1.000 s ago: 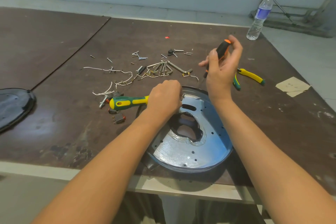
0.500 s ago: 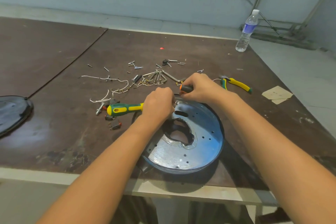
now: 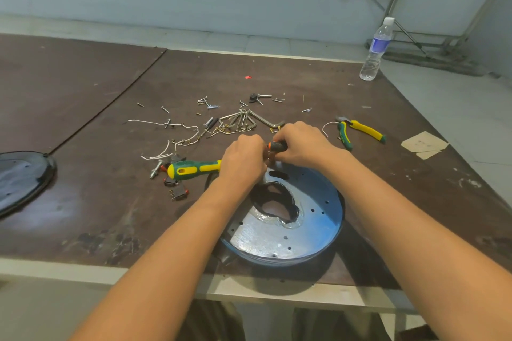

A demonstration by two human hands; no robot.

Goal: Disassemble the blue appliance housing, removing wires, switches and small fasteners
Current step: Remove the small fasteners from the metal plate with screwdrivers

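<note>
Housing, blue, flat on the table near its front edge. Both hands meet over its far rim. Right hand: grip wrapped round a small screwdriver, long axis crosswise, pointing towards the left hand. Left grip curled, contents hidden; fastener masked by knuckles.

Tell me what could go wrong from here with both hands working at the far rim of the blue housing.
1. The right hand grips a small screwdriver close against the left hand; a slip might jab it.
2. The blue housing lies unclamped near the front edge of the table; pushing could shift it toward the drop.
3. A freed fastener may get lost among the loose screws.
</note>
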